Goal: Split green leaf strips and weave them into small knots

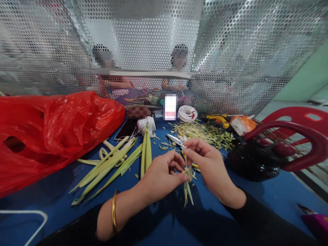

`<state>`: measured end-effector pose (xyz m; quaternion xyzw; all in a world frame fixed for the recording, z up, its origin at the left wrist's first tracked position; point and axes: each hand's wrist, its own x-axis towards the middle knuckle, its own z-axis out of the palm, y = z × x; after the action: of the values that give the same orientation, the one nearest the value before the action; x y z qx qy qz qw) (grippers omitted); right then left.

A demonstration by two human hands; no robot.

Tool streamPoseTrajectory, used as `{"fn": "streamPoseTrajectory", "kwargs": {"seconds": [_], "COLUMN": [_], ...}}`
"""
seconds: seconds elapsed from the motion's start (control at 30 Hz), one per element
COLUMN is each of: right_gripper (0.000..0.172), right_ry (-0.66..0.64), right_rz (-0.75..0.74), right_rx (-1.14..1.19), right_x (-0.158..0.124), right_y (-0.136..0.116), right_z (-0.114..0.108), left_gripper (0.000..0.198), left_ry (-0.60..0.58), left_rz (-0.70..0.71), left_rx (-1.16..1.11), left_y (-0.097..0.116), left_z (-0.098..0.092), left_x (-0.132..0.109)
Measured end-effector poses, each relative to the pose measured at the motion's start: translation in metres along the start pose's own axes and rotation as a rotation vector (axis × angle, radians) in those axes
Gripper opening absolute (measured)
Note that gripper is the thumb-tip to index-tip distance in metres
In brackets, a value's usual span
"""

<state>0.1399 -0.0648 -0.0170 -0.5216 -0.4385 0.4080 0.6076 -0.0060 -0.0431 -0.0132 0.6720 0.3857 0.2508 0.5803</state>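
A small bundle of pale green leaf strips [188,186] hangs between my two hands above the blue table. My left hand [162,174], with a gold bangle on the wrist, pinches the bundle at its middle, the loose strips pointing down. My right hand [208,167] is closed in a pinch at the thin upper end of the same bundle. Just behind the right fingers lie scissors [175,140], blades pointing left and handles partly hidden. Long pale green leaves [110,164] lie left of my hands, and more long leaves [146,150] lean on a white thread spool [147,124].
A red plastic bag [61,126] fills the left side. Behind stand a lit phone [170,107], a white ribbon reel [188,113] and a yellow glue gun [219,119]. Dried plant stems [202,133] lie mid-table. A dark red-handled kettle [256,160] stands right. People sit beyond the perforated screen [148,37].
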Motion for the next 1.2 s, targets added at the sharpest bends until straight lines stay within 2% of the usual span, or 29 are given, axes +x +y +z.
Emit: {"fn": "streamPoseTrajectory", "kwargs": {"seconds": [0.2, 0.4, 0.73, 0.9, 1.07, 1.2], "right_gripper": [0.013, 0.014, 0.017, 0.016, 0.016, 0.016], "right_ry": [-0.014, 0.061, 0.153, 0.182, 0.149, 0.111], "right_rz": [-0.014, -0.029, -0.058, -0.108, -0.094, -0.074], "right_rx": [0.063, 0.069, 0.074, 0.036, 0.037, 0.052], "right_x": [-0.001, -0.002, 0.000, 0.000, 0.001, 0.001], "right_y": [-0.002, -0.002, -0.001, -0.001, -0.001, -0.004], "right_z": [0.000, 0.000, -0.003, -0.004, -0.003, -0.002], "left_gripper": [0.012, 0.020, 0.021, 0.022, 0.022, 0.023], "left_ry": [-0.104, -0.174, -0.161, -0.162, -0.146, -0.158], "left_rz": [-0.015, -0.072, -0.049, -0.017, -0.012, -0.059], "left_rx": [-0.059, -0.052, -0.107, -0.060, -0.068, -0.194], "left_y": [-0.003, -0.002, 0.001, -0.001, -0.004, -0.001], "left_z": [-0.003, -0.010, -0.009, -0.011, -0.011, -0.010], "left_x": [0.003, 0.003, 0.003, 0.003, 0.004, 0.004]}}
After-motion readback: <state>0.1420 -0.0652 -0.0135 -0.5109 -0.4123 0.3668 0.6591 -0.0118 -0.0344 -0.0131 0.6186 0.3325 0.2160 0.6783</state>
